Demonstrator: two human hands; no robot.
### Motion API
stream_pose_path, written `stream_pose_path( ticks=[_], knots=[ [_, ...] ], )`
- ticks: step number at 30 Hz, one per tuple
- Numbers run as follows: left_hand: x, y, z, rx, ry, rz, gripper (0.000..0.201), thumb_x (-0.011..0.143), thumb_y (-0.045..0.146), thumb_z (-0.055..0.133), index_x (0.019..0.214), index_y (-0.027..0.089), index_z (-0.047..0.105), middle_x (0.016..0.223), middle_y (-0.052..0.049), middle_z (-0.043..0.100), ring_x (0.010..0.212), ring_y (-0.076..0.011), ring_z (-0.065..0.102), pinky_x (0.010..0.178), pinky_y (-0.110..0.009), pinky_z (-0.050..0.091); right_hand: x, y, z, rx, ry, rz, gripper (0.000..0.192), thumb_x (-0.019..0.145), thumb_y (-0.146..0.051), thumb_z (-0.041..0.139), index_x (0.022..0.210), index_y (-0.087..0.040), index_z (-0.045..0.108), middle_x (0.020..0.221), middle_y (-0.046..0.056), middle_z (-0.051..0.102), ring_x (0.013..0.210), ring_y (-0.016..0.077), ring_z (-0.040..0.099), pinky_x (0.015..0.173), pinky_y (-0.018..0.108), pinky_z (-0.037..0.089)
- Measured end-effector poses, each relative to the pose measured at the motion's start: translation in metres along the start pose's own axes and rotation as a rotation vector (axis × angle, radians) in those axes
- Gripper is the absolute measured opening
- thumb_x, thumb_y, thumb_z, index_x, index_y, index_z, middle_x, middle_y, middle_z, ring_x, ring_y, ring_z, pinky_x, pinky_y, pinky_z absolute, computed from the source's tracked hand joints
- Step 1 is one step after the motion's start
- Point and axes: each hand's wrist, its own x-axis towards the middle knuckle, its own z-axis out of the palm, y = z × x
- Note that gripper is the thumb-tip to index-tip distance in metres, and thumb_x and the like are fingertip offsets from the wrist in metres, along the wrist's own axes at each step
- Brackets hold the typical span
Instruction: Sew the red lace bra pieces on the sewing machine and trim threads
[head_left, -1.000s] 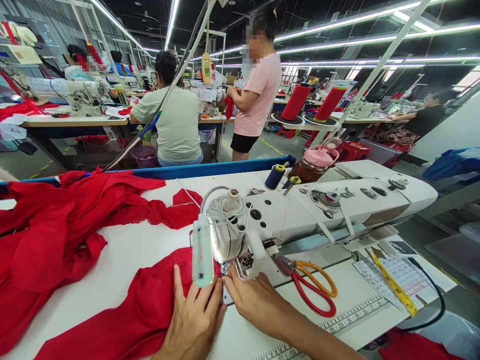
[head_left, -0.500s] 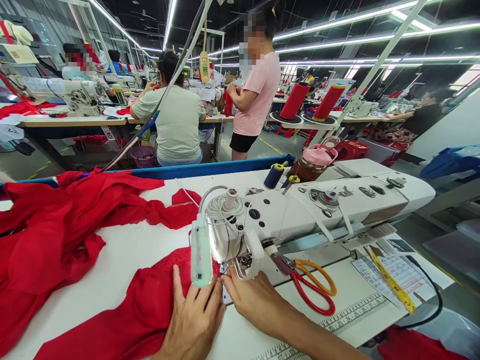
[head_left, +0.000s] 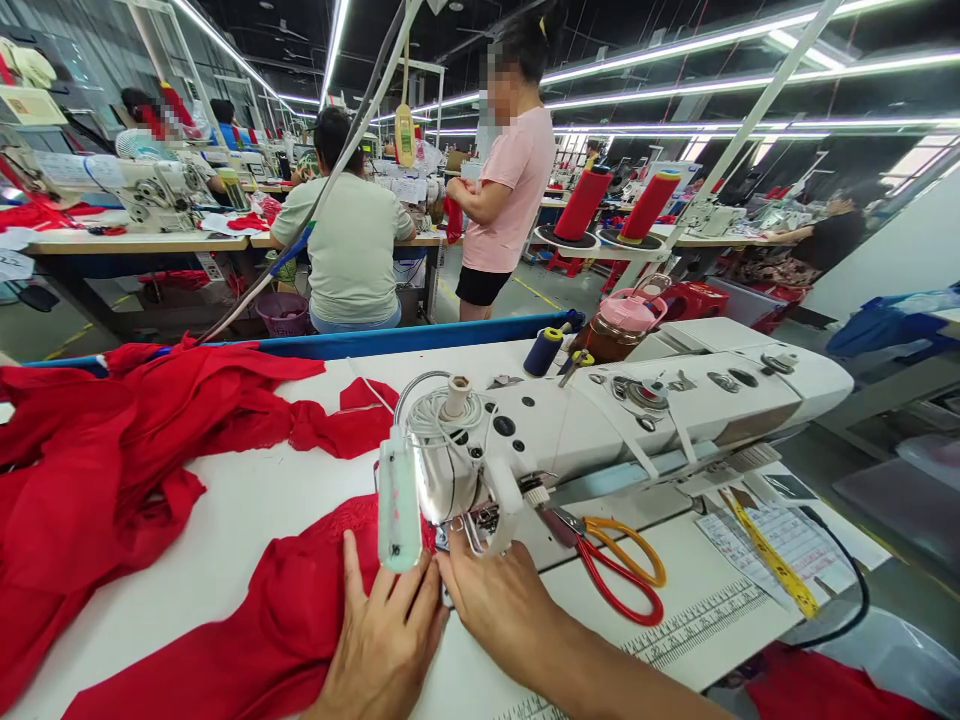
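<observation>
Partly hidden at the white metal sewing machine (head_left: 585,430)
The machine's head hides some fingertips of the bare right hand (head_left: 499,600); left of the machine, the red cloth (head_left: 270,620) runs off the bottom edge; right of it, writing on the white paper (head_left: 802,545) is unreadably small; beyond it, the face of the pink-shirted person (head_left: 517,170) is blurred.

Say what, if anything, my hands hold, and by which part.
Your left hand lies on the right end of the red lace-edged fabric without gripping. Your right hand has its fingertips beneath the sewing machine head; any pinch there is hidden.
</observation>
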Motion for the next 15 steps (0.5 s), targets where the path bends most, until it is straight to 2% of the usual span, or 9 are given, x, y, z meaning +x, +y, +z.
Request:
stream_pose_path(
  ticks=[2, 5, 9, 11, 15],
  knots=[
    [-0.002, 0.000, 0.002, -0.025, 0.017, -0.028, 0.026, 0.102, 0.028, 0.051, 0.112, 0.014, 0.071, 0.105, -0.008, 0.077, 0.109, -0.0277, 0.066, 0.120, -0.067, 0.006, -0.001, 0.002, -0.001, -0.001, -0.002, -0.013, 0.025, 0.097, -0.010, 0.042, 0.104, -0.016, 0.065, 0.080, 0.012, 0.073, 0.063, 0.0248, 0.069, 0.057, 0.031, 0.045],
    [-0.004, -0.001, 0.004, -0.054, 0.026, -0.046, 0.026, 0.102, 0.030, 0.053, 0.113, 0.015, 0.071, 0.106, -0.007, 0.077, 0.110, -0.0277, 0.065, 0.121, -0.066, 0.006, -0.004, 0.008, -0.003, 0.009, -0.013, -0.048, 0.025, 0.099, -0.011, 0.042, 0.107, -0.018, 0.065, 0.097, 0.013, 0.075, 0.064, 0.0249, 0.070, 0.059, 0.033, 0.045],
    [-0.003, -0.002, 0.001, -0.061, -0.003, -0.039, 0.024, 0.101, 0.028, 0.054, 0.113, 0.015, 0.071, 0.106, -0.006, 0.077, 0.114, -0.0283, 0.064, 0.121, -0.066, 0.000, -0.008, 0.019, -0.003, 0.045, -0.017, -0.034, 0.027, 0.107, -0.027, 0.036, 0.115, -0.016, 0.059, 0.082, 0.010, 0.075, 0.068, 0.0275, 0.072, 0.063, 0.034, 0.045],
    [-0.004, -0.003, 0.000, -0.048, -0.042, -0.019, 0.024, 0.101, 0.026, 0.054, 0.116, 0.015, 0.070, 0.108, -0.007, 0.076, 0.116, -0.0286, 0.063, 0.121, -0.066, -0.001, -0.010, 0.022, -0.001, 0.063, -0.019, -0.045, 0.029, 0.108, -0.030, 0.034, 0.119, -0.016, 0.057, 0.081, 0.008, 0.075, 0.071, 0.0264, 0.072, 0.066, 0.034, 0.044],
    [-0.005, -0.004, 0.000, -0.030, -0.077, -0.004, 0.024, 0.100, 0.024, 0.054, 0.117, 0.015, 0.069, 0.110, -0.006, 0.076, 0.117, -0.0289, 0.062, 0.121, -0.066, 0.000, -0.011, 0.025, 0.003, 0.179, 0.015, -0.078, 0.024, 0.108, -0.029, 0.035, 0.108, -0.020, 0.057, 0.085, 0.004, 0.074, 0.075, 0.0229, 0.071, 0.069, 0.031, 0.041]
  ],
)
